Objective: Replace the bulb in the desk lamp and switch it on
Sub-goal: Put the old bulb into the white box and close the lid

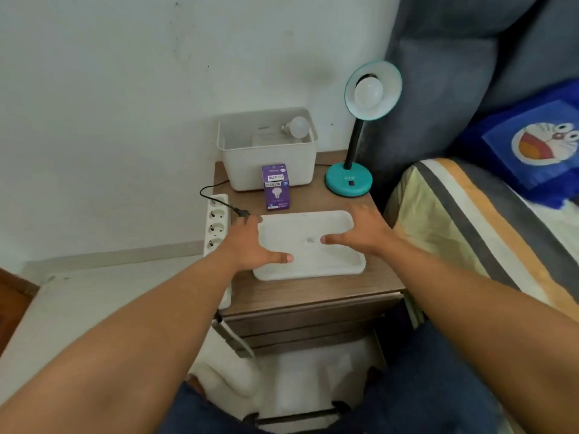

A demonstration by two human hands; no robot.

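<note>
A teal desk lamp [349, 181] stands at the back right of the wooden nightstand, its shade tilted toward me with a white bulb [369, 93] in the socket. Another white bulb [296, 127] lies in the white bin [269, 161] at the back. A purple bulb box [276, 191] stands in front of the bin. My left hand [250, 245] and my right hand [360, 233] hover flat, fingers spread, over the left and right ends of a white tray [308, 258]. Neither holds anything. The lamp's black plug [242, 212] lies unplugged by my left fingertips.
A white power strip [216, 227] hangs along the nightstand's left edge. A grey headboard and a bed with a striped cover [463, 220] and a blue cartoon pillow [539, 145] are on the right. A white wall is behind.
</note>
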